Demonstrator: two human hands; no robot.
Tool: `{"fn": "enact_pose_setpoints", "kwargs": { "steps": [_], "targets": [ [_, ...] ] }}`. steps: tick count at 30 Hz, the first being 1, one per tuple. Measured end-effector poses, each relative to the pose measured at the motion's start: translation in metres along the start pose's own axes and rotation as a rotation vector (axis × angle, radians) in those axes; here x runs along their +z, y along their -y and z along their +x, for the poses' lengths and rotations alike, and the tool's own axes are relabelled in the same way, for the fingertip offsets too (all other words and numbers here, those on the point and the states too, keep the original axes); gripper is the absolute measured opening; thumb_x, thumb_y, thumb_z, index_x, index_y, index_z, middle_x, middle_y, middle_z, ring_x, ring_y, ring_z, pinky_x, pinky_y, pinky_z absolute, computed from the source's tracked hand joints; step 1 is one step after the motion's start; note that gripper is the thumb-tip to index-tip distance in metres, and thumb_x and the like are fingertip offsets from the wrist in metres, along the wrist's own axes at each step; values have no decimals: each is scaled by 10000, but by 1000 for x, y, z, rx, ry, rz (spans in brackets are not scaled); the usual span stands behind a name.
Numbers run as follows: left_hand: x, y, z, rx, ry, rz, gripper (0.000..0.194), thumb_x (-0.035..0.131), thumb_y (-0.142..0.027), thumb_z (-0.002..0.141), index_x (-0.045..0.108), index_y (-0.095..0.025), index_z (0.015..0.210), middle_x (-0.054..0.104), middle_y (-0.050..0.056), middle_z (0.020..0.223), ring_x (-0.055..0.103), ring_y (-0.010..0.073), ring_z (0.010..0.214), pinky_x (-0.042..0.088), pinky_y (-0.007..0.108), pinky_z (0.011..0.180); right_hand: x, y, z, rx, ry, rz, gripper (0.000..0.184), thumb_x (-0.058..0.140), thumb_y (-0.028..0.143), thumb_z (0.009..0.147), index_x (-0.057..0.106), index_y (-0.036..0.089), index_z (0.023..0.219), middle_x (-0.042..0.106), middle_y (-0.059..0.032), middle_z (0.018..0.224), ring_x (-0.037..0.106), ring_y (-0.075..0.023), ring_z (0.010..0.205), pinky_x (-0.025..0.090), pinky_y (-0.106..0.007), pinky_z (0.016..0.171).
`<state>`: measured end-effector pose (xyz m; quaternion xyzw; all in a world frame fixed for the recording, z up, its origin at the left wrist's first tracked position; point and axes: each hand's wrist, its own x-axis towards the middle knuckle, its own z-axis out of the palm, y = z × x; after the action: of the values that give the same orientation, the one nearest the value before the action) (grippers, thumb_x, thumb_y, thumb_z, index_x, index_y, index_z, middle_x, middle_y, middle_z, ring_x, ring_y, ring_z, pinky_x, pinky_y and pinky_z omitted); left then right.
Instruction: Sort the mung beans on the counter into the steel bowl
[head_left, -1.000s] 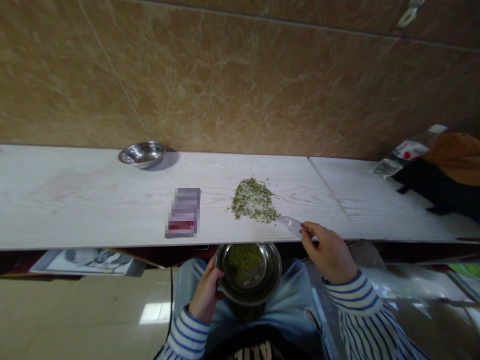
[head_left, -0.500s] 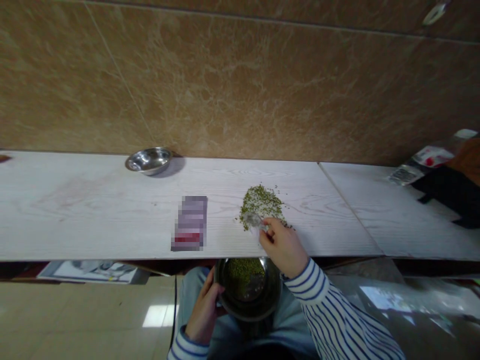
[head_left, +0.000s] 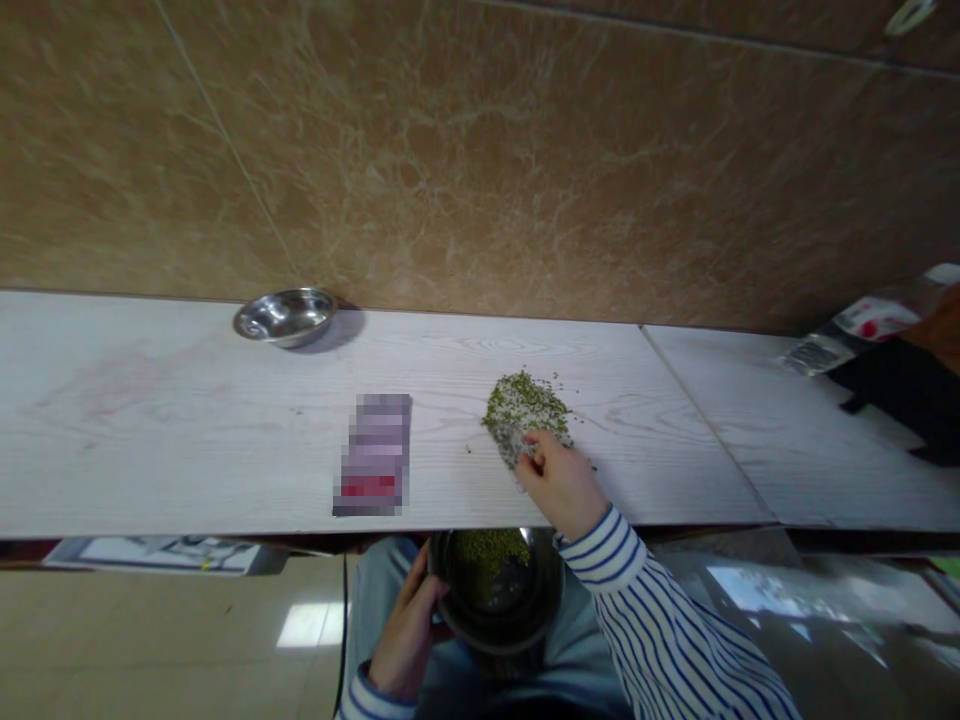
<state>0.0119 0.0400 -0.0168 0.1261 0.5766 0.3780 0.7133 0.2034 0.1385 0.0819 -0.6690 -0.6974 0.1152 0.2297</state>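
My left hand (head_left: 410, 628) is closed on the left rim of a steel bowl (head_left: 496, 637), held over my lap just below the table edge. Small green beans (head_left: 491, 548), which look like mung beans, lie inside it, mostly toward the far side. Above the bowl, my right hand (head_left: 564, 487) pinches a clear plastic piece (head_left: 510, 438), perhaps a small scoop; its exact shape is hard to make out. The plastic touches the near-left edge of a loose patch of green beans (head_left: 529, 395) spread on the white tabletop. My right hand covers part of that patch.
A second steel bowl (head_left: 286, 318) stands at the back left by the tiled wall (head_left: 450, 150). A blurred-out rectangular object (head_left: 375, 450) lies left of the beans. A black item (head_left: 900, 390) and a clear plastic package (head_left: 825, 345) are at the far right.
My right hand and the clear plastic have shifted slightly inward against the bean patch, whose near-left edge is more gathered. My left hand still holds the bowl. The camera view has shifted a little.
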Motion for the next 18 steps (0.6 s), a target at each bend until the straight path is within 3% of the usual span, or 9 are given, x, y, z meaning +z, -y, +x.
{"fn": "enact_pose_setpoints", "kwargs": {
  "steps": [6,13,18],
  "targets": [
    [5,3,1,-12,-5,20,708,565,-247,696,393,-331,1377,630,42,1160,611,185,789,447,269,546,-11,-15,0,37,21,33,228,490,192,801,599,157,998,542,48,513,524,-129,472,310,-237,485],
    [12,-2,-5,-18,-28,21,732,572,-219,657,418,-325,1365,644,42,1141,619,180,760,429,251,517,-26,-27,1,-15,-3,72,240,465,246,817,589,168,1007,535,52,530,512,-122,460,319,-225,474],
    [11,-1,-6,-12,-24,12,745,579,-219,654,412,-328,1371,636,46,1154,622,190,799,450,263,544,-35,-25,8,-86,-74,-39,254,465,244,843,583,177,1057,648,0,686,583,-136,576,381,-234,545]
  ]
}}
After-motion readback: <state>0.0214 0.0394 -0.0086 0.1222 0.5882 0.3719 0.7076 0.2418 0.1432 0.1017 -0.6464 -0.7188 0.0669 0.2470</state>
